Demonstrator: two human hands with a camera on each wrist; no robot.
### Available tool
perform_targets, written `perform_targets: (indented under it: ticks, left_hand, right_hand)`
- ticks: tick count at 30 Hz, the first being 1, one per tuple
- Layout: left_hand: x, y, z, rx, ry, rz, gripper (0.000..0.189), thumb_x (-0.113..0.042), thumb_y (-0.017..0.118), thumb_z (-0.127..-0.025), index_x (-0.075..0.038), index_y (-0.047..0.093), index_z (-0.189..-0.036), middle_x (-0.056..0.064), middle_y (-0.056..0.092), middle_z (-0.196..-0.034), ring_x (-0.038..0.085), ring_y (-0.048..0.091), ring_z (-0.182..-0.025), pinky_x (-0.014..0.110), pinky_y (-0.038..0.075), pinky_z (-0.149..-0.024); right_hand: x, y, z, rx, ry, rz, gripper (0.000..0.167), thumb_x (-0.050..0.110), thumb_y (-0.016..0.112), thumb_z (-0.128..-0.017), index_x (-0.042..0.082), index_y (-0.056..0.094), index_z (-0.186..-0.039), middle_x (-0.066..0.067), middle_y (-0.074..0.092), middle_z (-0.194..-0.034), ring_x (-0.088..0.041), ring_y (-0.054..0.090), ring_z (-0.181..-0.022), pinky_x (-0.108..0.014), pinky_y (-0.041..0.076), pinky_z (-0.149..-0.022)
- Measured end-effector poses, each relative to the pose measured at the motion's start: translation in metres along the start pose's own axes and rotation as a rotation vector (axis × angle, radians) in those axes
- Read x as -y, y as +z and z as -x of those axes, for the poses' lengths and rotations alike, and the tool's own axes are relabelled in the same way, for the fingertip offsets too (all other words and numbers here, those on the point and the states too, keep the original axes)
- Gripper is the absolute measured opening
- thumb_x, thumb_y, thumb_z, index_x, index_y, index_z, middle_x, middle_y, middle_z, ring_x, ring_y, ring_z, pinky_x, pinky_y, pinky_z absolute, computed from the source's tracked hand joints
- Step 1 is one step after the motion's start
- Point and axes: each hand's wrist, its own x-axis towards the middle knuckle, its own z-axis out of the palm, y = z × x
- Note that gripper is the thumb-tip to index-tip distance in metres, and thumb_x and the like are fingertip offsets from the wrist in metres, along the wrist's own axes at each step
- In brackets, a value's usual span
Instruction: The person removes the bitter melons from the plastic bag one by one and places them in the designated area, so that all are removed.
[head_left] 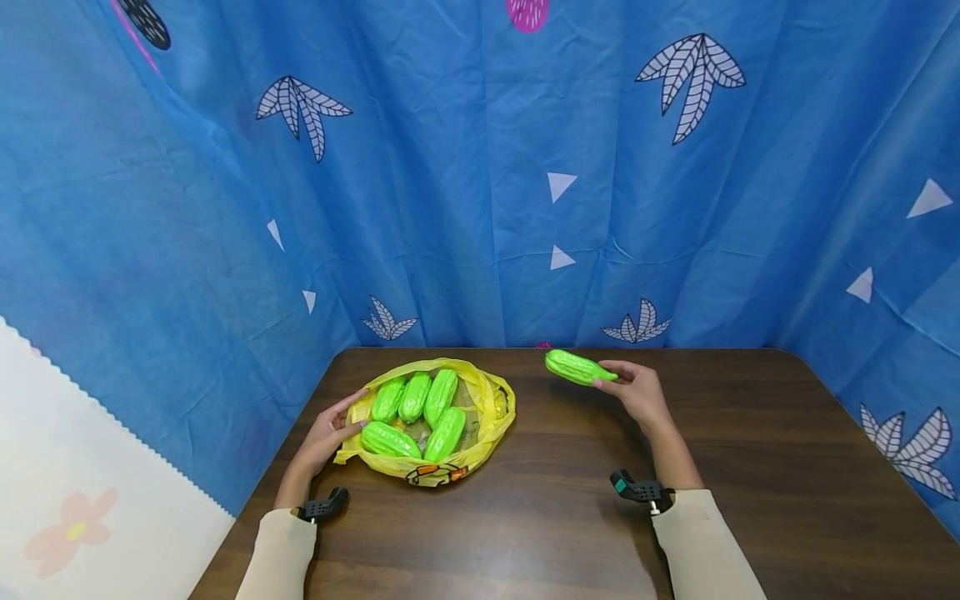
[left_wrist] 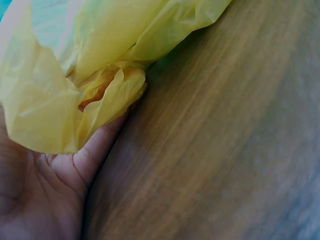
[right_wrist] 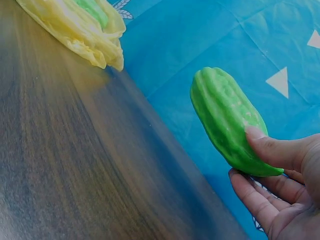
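A bright green bitter melon [head_left: 573,367] with a ridged, bumpy skin is in my right hand [head_left: 636,393], above the far part of the table. In the right wrist view the thumb and fingers grip the bitter melon [right_wrist: 225,120] at its pointed end. My left hand [head_left: 326,433] holds the left rim of a yellow plastic bag [head_left: 491,429], which lies wide with its mouth up. Several more bitter melons [head_left: 441,398] lie inside. In the left wrist view, folds of the bag [left_wrist: 45,115] hide most of the left fingers.
The dark wooden table [head_left: 555,517] ends at a blue patterned curtain [head_left: 450,208] along the back and sides. A white cloth [head_left: 90,467] with a scalloped edge hangs at the left. Each wrist wears a black camera mount.
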Motion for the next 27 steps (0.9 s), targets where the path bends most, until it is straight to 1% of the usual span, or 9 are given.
perform_targets:
  ticks: [2, 7, 9, 13, 18, 21, 25, 27]
  left_hand:
    - [0.000, 0.000, 0.000, -0.002, -0.004, -0.003, 0.065, -0.015, 0.069, -0.098, -0.008, 0.042, -0.156, 0.017, 0.032, -0.162, -0.008, 0.048, -0.122, 0.017, 0.049, -0.090]
    - [-0.001, 0.001, 0.001, 0.000, -0.007, 0.007, 0.065, -0.012, 0.069, -0.097, -0.006, 0.040, -0.156, 0.020, 0.032, -0.162, -0.005, 0.053, -0.118, 0.020, 0.052, -0.087]
    - [-0.001, 0.001, 0.001, -0.002, -0.007, 0.008, 0.065, -0.012, 0.069, -0.097, -0.006, 0.041, -0.156, 0.021, 0.032, -0.161, -0.005, 0.053, -0.118, 0.020, 0.052, -0.087]
    - [0.000, 0.001, 0.001, -0.004, 0.004, 0.001, 0.065, -0.012, 0.069, -0.097, -0.006, 0.041, -0.156, 0.020, 0.031, -0.162, -0.008, 0.050, -0.121, 0.019, 0.051, -0.088]
    - [0.001, 0.000, 0.000, 0.001, 0.010, 0.006, 0.064, -0.012, 0.068, -0.098, -0.007, 0.042, -0.155, 0.019, 0.031, -0.162, -0.006, 0.051, -0.120, 0.020, 0.051, -0.088]
    - [0.000, 0.000, 0.000, -0.003, 0.005, -0.009, 0.063, -0.013, 0.069, -0.098, -0.008, 0.043, -0.155, 0.017, 0.032, -0.162, 0.002, 0.050, -0.126, 0.019, 0.051, -0.088]
    - [-0.001, 0.001, 0.000, -0.011, 0.000, -0.030, 0.063, -0.014, 0.069, -0.098, -0.009, 0.043, -0.155, 0.016, 0.033, -0.162, 0.024, 0.039, -0.140, 0.016, 0.047, -0.092]
    - [-0.001, 0.001, 0.000, -0.011, 0.002, -0.031, 0.063, -0.014, 0.069, -0.098, -0.009, 0.043, -0.155, 0.016, 0.032, -0.162, 0.032, 0.033, -0.143, 0.015, 0.046, -0.093]
  right_hand:
    - [-0.002, 0.000, 0.000, 0.002, 0.003, 0.002, 0.046, 0.017, 0.078, -0.092, -0.001, 0.066, -0.132, -0.022, 0.064, -0.132, -0.025, 0.062, -0.107, -0.017, 0.051, -0.079]
    - [-0.008, 0.001, -0.002, 0.006, 0.008, -0.003, 0.045, 0.014, 0.079, -0.090, -0.002, 0.067, -0.131, -0.022, 0.064, -0.131, -0.020, 0.061, -0.101, -0.017, 0.050, -0.077]
    - [-0.011, 0.001, -0.003, 0.005, 0.013, -0.008, 0.044, 0.013, 0.079, -0.090, -0.002, 0.067, -0.130, -0.022, 0.065, -0.130, -0.020, 0.061, -0.100, -0.017, 0.050, -0.076]
    - [-0.016, 0.001, -0.003, 0.002, 0.013, 0.010, 0.044, 0.014, 0.078, -0.091, -0.002, 0.067, -0.130, -0.022, 0.064, -0.131, -0.024, 0.060, -0.103, -0.016, 0.050, -0.076]
    - [-0.021, 0.001, -0.002, -0.004, 0.013, 0.034, 0.044, 0.014, 0.078, -0.091, -0.002, 0.067, -0.131, -0.022, 0.064, -0.133, -0.029, 0.059, -0.110, -0.014, 0.049, -0.076]
    - [-0.025, 0.001, -0.003, -0.003, 0.021, 0.034, 0.044, 0.015, 0.077, -0.092, -0.002, 0.066, -0.131, -0.022, 0.063, -0.135, -0.030, 0.058, -0.114, -0.014, 0.048, -0.077]
    - [-0.028, 0.001, -0.003, -0.002, 0.042, 0.028, 0.045, 0.014, 0.078, -0.091, -0.001, 0.066, -0.132, -0.022, 0.062, -0.136, -0.030, 0.056, -0.118, -0.013, 0.046, -0.078]
    - [-0.028, 0.001, -0.003, -0.001, 0.049, 0.023, 0.044, 0.013, 0.078, -0.091, -0.001, 0.066, -0.132, -0.022, 0.062, -0.136, -0.030, 0.056, -0.118, -0.013, 0.047, -0.078]
